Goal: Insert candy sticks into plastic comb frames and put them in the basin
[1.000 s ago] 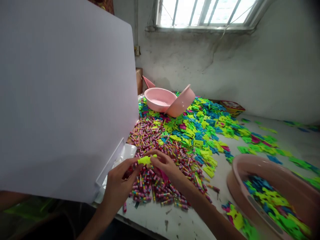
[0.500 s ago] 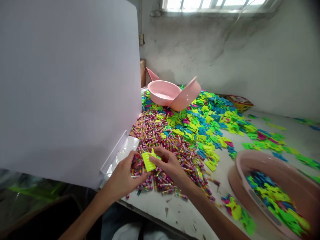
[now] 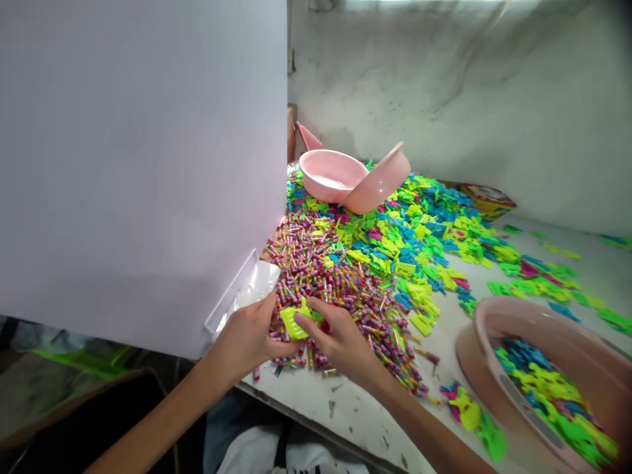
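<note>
A flat yellow plastic piece (image 3: 291, 322) with a ridged face is held between my two hands, just above the pile. My left hand (image 3: 247, 342) is closed on its left and lower edge, the thumb running beneath it. From the right, my right hand (image 3: 343, 339) pinches the same piece with thumb and forefinger, hiding its right part. Below and beyond both hands spreads a heap of small pink-purple wrapped sticks (image 3: 316, 263), resembling crayons. Whether a stick is also in my fingers cannot be made out.
Yellow, green, blue and pink plastic pieces (image 3: 409, 237) cover the table behind. Two pink basins (image 3: 326, 164) lie on them. A larger pink basin (image 3: 467, 355) holding similar pieces stands at right. A big pale panel (image 3: 148, 164) blocks the left; clear plastic (image 3: 259, 283) lies beside it.
The view has tipped slightly down and shifted left. My right-hand fingers have closed further over the yellow piece, which now lies flatter between my hands.
</note>
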Demonstrator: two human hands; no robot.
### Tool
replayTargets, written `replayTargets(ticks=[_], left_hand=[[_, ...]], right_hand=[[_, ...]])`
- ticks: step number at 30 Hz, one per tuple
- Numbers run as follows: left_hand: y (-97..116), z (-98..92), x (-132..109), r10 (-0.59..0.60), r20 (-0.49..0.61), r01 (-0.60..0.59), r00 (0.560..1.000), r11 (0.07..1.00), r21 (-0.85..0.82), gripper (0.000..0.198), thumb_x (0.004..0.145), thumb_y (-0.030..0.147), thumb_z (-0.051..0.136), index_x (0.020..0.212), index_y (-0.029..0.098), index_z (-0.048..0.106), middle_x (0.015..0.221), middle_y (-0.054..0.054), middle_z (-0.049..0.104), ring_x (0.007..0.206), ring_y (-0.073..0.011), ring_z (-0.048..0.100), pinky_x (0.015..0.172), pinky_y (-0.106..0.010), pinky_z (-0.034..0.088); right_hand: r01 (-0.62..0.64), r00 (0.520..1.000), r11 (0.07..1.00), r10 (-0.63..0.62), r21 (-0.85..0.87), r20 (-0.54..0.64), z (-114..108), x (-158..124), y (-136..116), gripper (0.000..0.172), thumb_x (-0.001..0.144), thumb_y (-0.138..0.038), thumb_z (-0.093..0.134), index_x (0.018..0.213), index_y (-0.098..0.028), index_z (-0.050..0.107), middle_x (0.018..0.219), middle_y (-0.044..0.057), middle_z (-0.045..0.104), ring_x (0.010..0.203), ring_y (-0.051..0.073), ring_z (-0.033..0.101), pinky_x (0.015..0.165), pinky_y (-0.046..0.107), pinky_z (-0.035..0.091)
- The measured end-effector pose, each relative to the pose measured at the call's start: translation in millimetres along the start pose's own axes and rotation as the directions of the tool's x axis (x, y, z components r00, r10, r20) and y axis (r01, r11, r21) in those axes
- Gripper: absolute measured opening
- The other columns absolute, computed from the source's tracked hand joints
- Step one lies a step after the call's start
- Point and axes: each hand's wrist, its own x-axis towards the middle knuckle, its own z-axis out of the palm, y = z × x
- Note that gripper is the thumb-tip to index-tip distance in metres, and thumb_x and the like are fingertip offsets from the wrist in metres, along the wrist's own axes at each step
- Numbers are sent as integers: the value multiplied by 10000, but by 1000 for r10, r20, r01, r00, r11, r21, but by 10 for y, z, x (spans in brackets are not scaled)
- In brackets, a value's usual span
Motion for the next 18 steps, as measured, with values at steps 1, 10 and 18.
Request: replayTargets(ticks=[1, 10, 18], left_hand=[[-3, -1, 3, -6, 10, 6, 1000, 1000, 8, 461, 697, 526, 753, 809, 225, 422, 693, 41, 545, 586, -167, 540, 556, -261, 307], [-28, 3, 8, -22, 10, 23, 1000, 1000, -9, 423, 714, 471, 728, 780, 237, 382, 647, 59, 516, 565, -159, 536, 543, -253, 289], [-60, 77, -38, 40, -84, -40, 996, 999, 10, 322, 780, 427, 677, 833, 231, 426, 677, 45, 572, 571, -156, 572, 543, -248, 323]], right_hand=[[-7, 1000, 1000, 7, -25, 1, 7, -10, -7, 272, 969, -384, 516, 763, -206, 498, 650, -44, 485, 598, 123, 460, 575, 245, 291], [76, 986, 971, -107, -229, -126, 103, -90, -35, 166, 981, -326, 493, 892, -204, 562, 766, 17, 644, 681, 172, 598, 632, 261, 364], [99, 977, 949, -149, -300, -150, 128, -114, -20, 174, 992, -331, 485, 890, -214, 566, 791, 39, 649, 733, 193, 603, 670, 284, 386]])
